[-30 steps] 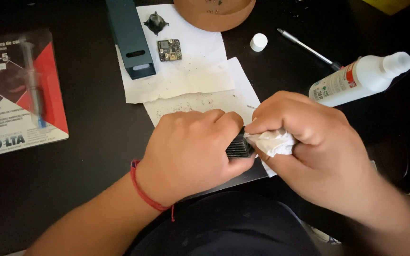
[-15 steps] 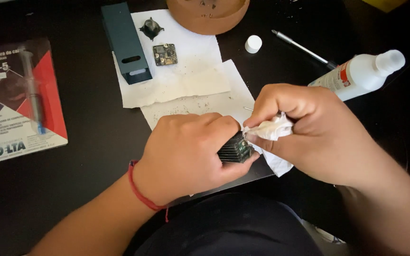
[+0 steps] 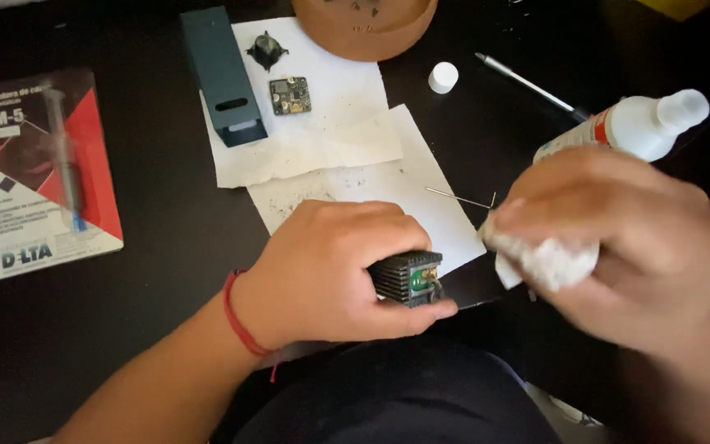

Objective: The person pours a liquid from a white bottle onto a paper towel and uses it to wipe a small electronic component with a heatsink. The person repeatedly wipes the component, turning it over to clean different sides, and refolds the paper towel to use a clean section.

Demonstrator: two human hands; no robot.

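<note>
At a dark tabletop [image 3: 125, 329], the left hand [image 3: 330, 275] closes around a small black finned block [image 3: 407, 278], fingers wrapped over its top and thumb beneath, so that only the end face with a green part shows. The block sits at the near edge of a white paper sheet [image 3: 396, 185] speckled with dark crumbs. Just to the right and apart from the block, the right hand [image 3: 618, 238] (blurred in this view) pinches a crumpled white tissue [image 3: 540, 259] in bunched fingers.

At far left lies a flat rectangular blister package [image 3: 34, 173], its card printed in red, white and black, with a slim syringe sealed under clear plastic. Behind the hands, a second white sheet [image 3: 330, 123] carries a dark teal rectangular box [image 3: 222, 76], a small square circuit board [image 3: 290, 95] and a small dark fan-shaped part [image 3: 265, 49]. A round brown bowl [image 3: 363, 25] sits at the top edge.

To the right, a white plastic bottle [image 3: 630, 127] with a red-and-white label lies on its side beyond the right hand; its small white cap [image 3: 443, 77] stands separately, near a thin metal tool [image 3: 527, 82]. A fine wire [image 3: 460, 198] rests on the speckled sheet.
</note>
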